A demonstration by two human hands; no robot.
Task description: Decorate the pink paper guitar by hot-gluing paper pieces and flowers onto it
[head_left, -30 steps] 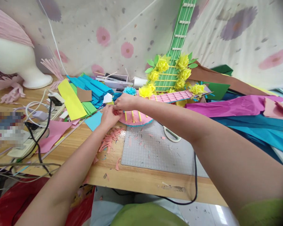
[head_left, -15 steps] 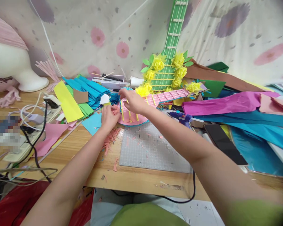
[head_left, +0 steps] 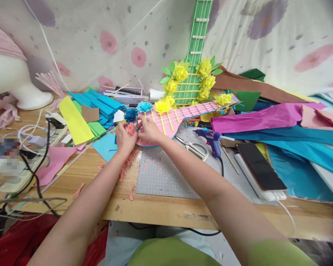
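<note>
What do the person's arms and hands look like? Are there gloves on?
No gloves: the left hand and right hand are bare, with no watch or bracelet showing. The right arm has a plain green sleeve that stops above the elbow. The left arm is bare as far as the picture shows.

The left hand (head_left: 125, 141) holds a coral paper flower (head_left: 130, 129) at the left end of a pink guitar (head_left: 171, 128), while the right hand (head_left: 149, 131) rests over the guitar's body, fingers bent beside that flower. A dark blue flower (head_left: 130, 115), a light blue flower (head_left: 144, 106) and a yellow flower (head_left: 162, 105) line the guitar's upper edge. Scissors (head_left: 195, 149) and a glue gun (head_left: 211, 139) lie on a grey mat (head_left: 166, 181); a phone (head_left: 261, 166) lies farther right. Behind, a green guitar (head_left: 196, 45) leans upright, trimmed with yellow flowers.
</note>
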